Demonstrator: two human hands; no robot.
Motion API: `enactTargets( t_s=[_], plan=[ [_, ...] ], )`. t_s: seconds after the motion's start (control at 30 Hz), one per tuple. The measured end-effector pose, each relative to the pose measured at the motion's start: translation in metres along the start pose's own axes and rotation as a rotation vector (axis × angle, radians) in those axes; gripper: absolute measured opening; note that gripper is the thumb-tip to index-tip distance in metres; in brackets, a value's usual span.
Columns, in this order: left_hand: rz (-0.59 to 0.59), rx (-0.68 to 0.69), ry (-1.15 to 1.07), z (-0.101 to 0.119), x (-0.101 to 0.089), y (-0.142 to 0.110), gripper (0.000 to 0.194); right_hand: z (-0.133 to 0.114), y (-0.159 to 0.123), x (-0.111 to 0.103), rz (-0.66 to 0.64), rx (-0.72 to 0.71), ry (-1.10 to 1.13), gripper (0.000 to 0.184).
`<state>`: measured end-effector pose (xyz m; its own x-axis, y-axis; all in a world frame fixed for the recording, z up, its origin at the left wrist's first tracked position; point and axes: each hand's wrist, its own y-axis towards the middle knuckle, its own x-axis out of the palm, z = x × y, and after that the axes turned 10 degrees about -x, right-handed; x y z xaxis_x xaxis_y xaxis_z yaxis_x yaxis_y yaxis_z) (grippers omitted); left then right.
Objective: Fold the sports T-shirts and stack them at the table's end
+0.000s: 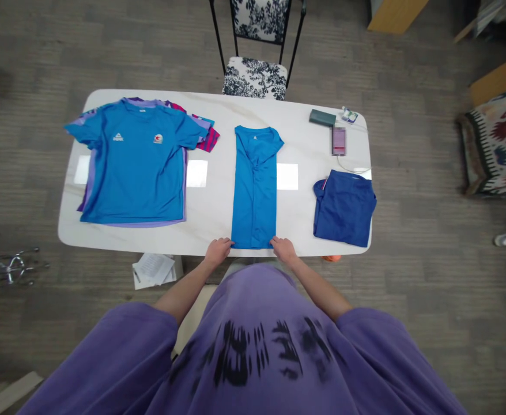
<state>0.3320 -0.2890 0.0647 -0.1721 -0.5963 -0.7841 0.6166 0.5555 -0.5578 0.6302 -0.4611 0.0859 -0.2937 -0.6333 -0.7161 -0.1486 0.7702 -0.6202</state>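
A blue T-shirt [255, 190] lies in the middle of the table, its sides folded inward into a long narrow strip. My left hand [219, 251] pinches the near left corner of its hem. At the near right corner, my right hand [283, 250] grips the hem the same way. Left of it, another blue T-shirt [136, 173] is spread flat with its front up, over purple and pink-patterned shirts that show at its edges. On the right rests a folded dark blue garment [345, 208].
The white table [212, 222] has rounded corners. Toward its far right are a dark green case [322, 117], a phone [339, 142], a small packet [349, 115] and a cable. A patterned chair [255, 78] stands beyond the far edge. Papers [154, 269] sit below the near edge.
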Motion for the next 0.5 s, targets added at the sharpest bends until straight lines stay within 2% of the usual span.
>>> enactTargets(
  t_s=[0.13,0.27,0.37,0.5],
  plan=[
    [-0.003,0.024,-0.014,-0.005,0.003,0.001,0.033,-0.012,0.007,-0.006,-0.005,0.040,-0.010,0.038],
    [-0.022,0.067,-0.028,-0.010,0.004,-0.004,0.027,-0.033,0.000,-0.011,0.000,0.080,-0.012,0.038],
    [-0.042,0.127,-0.051,-0.017,0.003,-0.022,0.024,-0.056,-0.018,-0.010,0.002,0.104,-0.003,0.034],
    [-0.049,0.198,-0.107,-0.033,0.000,-0.065,0.024,-0.088,-0.054,-0.005,0.012,0.114,0.014,0.028]
  ],
)
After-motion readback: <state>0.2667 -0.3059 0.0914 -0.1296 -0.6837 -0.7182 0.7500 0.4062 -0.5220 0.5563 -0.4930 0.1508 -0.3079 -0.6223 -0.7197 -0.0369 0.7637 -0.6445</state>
